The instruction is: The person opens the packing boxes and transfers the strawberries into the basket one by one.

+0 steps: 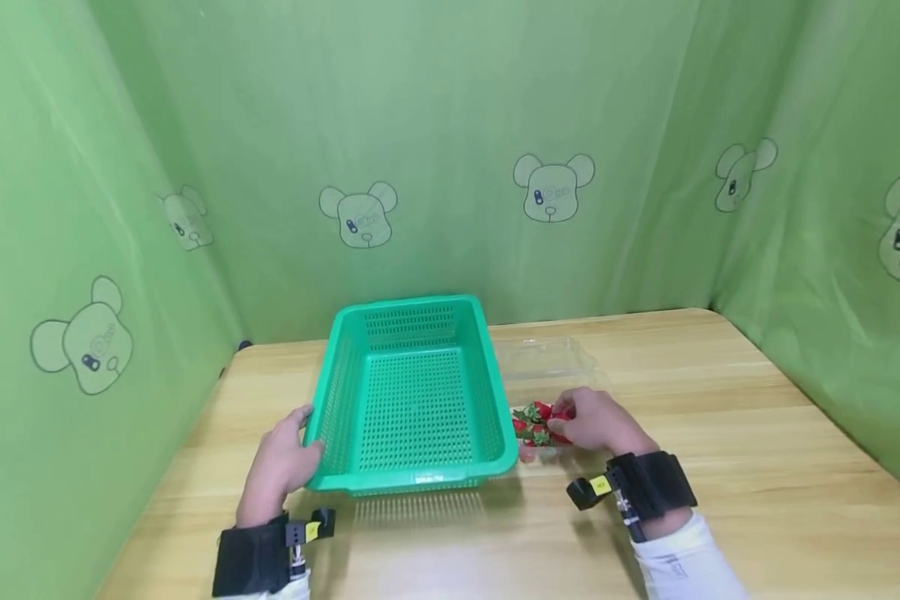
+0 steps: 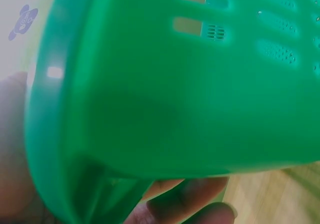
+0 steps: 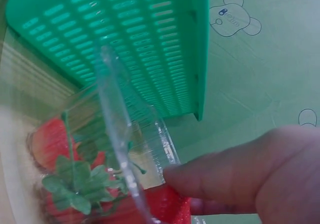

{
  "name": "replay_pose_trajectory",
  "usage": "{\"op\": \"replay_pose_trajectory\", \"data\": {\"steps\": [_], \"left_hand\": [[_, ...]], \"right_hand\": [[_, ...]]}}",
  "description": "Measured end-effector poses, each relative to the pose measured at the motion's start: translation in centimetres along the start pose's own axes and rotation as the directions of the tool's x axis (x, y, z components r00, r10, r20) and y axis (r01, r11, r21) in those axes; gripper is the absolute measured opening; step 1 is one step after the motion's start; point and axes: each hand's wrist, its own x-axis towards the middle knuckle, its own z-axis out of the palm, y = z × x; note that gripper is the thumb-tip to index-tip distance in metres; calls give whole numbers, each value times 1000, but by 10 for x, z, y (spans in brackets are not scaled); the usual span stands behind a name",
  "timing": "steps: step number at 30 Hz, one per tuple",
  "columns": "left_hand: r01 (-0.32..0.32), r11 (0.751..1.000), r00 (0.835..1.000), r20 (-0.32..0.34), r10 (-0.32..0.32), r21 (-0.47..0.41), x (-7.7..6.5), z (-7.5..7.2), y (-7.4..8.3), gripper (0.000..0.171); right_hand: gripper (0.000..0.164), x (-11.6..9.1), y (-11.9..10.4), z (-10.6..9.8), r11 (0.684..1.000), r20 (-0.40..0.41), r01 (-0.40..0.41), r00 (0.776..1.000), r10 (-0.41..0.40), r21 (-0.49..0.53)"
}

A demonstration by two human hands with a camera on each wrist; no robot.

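Note:
A green plastic basket (image 1: 412, 479) with perforated walls stands on the table, nothing inside it. My left hand (image 1: 279, 458) grips its rim near the front left corner; in the left wrist view several fingers (image 2: 187, 199) curl beneath the basket wall. To the basket's right lies a clear plastic clamshell box (image 1: 543, 358) with its lid folded back, holding several red strawberries (image 1: 536, 432) with green leaves. My right hand (image 1: 596, 419) reaches into the box and pinches a strawberry (image 3: 172, 206) between thumb and fingers. The box wall partly covers the fruit in the right wrist view.
A wooden table (image 1: 727, 467) carries both containers. Green curtains (image 1: 450, 125) printed with bear faces enclose the back and sides. Black wrist straps with small cameras (image 1: 587, 492) sit on both arms.

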Motion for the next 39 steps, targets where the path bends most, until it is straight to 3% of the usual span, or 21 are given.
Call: {"op": "replay_pose_trajectory", "data": {"steps": [9,39], "left_hand": [[5,1000,1000,-7,-5,2,-1,0,4,59],[0,999,1000,-23,1,34,2,2,-1,59]], "right_hand": [[25,-1,-6,-8,999,-21,-14,1000,15,32],[28,-10,-18,-18,993,-180,97,980,-85,63]]}}
